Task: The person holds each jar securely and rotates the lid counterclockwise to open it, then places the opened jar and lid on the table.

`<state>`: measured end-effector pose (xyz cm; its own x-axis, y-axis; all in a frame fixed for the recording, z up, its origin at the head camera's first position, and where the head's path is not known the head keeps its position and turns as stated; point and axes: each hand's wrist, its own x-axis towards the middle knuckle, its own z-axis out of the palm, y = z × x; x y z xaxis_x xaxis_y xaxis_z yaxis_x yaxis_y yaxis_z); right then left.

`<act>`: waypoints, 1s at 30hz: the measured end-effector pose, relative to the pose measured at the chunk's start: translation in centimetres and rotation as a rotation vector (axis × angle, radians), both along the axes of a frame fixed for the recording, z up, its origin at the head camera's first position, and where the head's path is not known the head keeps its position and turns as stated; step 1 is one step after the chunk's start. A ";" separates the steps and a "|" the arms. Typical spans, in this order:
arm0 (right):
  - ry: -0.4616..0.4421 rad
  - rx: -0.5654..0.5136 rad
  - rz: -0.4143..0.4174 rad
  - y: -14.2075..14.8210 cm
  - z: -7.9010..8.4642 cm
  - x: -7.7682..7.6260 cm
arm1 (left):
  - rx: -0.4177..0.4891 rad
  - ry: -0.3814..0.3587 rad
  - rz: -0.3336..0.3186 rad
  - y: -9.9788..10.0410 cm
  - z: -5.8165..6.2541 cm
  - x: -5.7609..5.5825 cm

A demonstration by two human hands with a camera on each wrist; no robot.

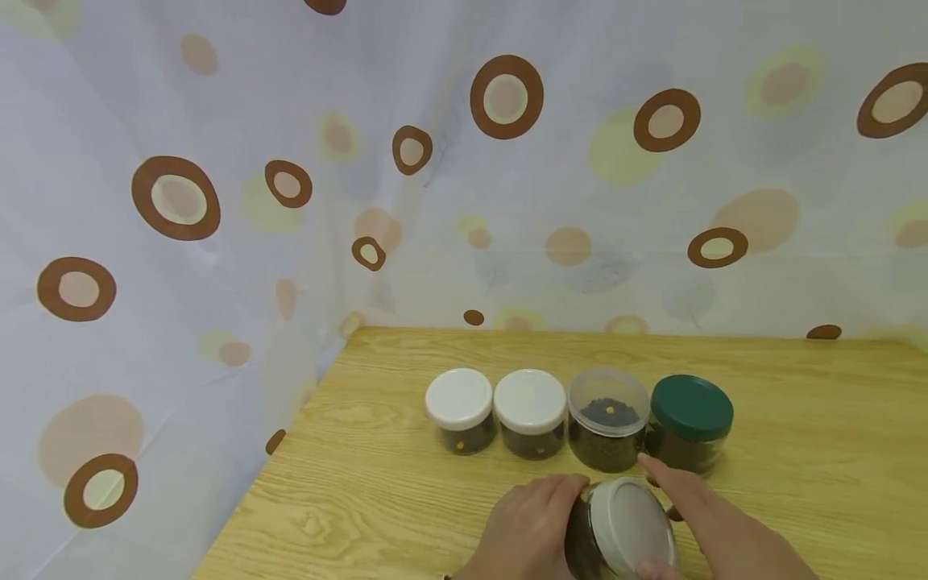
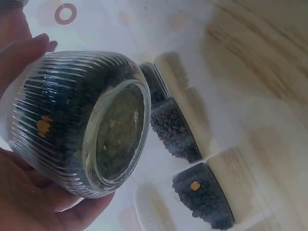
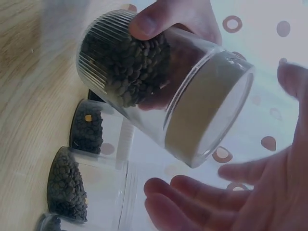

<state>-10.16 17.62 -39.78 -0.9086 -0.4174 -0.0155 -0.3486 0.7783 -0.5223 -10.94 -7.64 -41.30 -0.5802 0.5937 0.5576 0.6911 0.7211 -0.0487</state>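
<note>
Head view, wood-grain tabletop [image 1: 362,483], spotted sheeting [image 1: 428,242]

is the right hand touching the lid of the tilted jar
Apart. The right wrist view shows patterned backdrop in a plain gap between the lid and the right hand.

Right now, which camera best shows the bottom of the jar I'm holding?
Left wrist view: the bottom angles toward that camera. In the right wrist view it faces away; in the head view, the jar and its lid hide it.
</note>
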 end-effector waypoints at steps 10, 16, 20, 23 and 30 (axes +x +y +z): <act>-0.323 0.040 -0.115 -0.7 1.5 0.2 | 0.012 0.076 -0.008 0.3 -0.2 0.2; -0.189 0.171 -0.159 -1.1 1.5 0.7 | 0.003 0.041 -0.022 0.6 0.2 0.2; -0.120 0.178 -0.101 -0.6 1.0 0.5 | -0.003 0.020 -0.028 0.5 0.4 0.2; -0.079 0.134 0.027 0.3 -0.1 0.1 | -0.013 0.009 -0.037 0.4 0.2 0.2; 0.196 0.032 0.242 0.9 -2.2 -0.6 | -0.038 -0.001 -0.041 0.2 -0.1 0.1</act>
<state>-10.71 18.48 -41.98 -0.7697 -0.6242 0.1337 -0.6177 0.6754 -0.4028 -10.80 -7.43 -41.39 -0.5552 0.6378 0.5339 0.7202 0.6897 -0.0749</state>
